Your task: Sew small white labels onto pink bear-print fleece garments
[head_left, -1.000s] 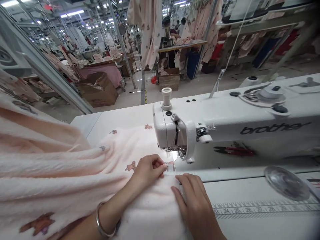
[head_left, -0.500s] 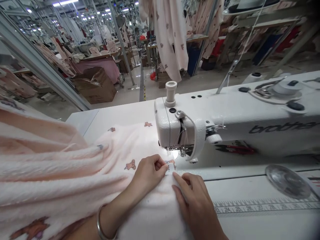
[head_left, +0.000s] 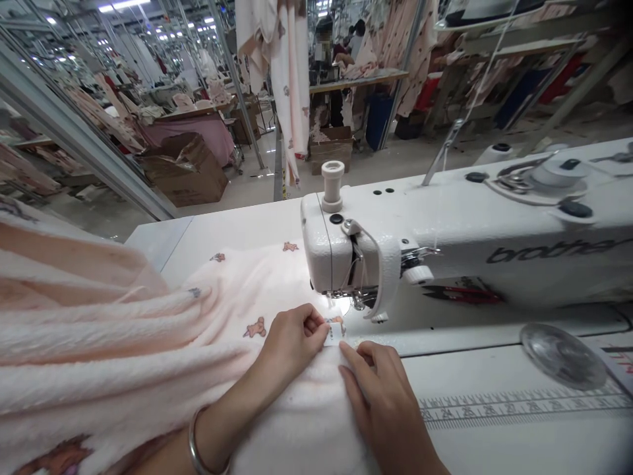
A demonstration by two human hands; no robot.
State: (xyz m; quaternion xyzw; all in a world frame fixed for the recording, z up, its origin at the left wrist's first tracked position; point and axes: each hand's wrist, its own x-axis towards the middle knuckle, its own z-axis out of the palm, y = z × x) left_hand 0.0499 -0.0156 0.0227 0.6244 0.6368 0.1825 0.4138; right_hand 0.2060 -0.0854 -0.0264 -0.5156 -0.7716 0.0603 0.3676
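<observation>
Head view, left to right: pale pink fleece [head_left: 123, 330], thick and plush, heaped in soft folds left of the left hand and running under both hands, dotted with small brown bear motifs. Silver bangle [head_left: 194, 452], a plain smooth ring on the left wrist. Left hand [head_left: 289, 343], closed to a pinch, fingertips gripping a white label [head_left: 335, 334] against the fleece. The label is small, flat and rectangular, just past those fingertips and just short of the needle; its print is too small to read. No stitching on it can be made out, so it appears still unsewn. Right hand [head_left: 376, 389], open, fingers spread and pressing the fleece just right of the label. Beyond both hands, a white Brother sewing machine [head_left: 341, 244], glossy enamel, with a thread spool [head_left: 332, 187] on top. Right of the right hand, red-handled snips [head_left: 462, 295], a clear round disc [head_left: 561, 356] and a printed ruler scale [head_left: 519, 404].
</observation>
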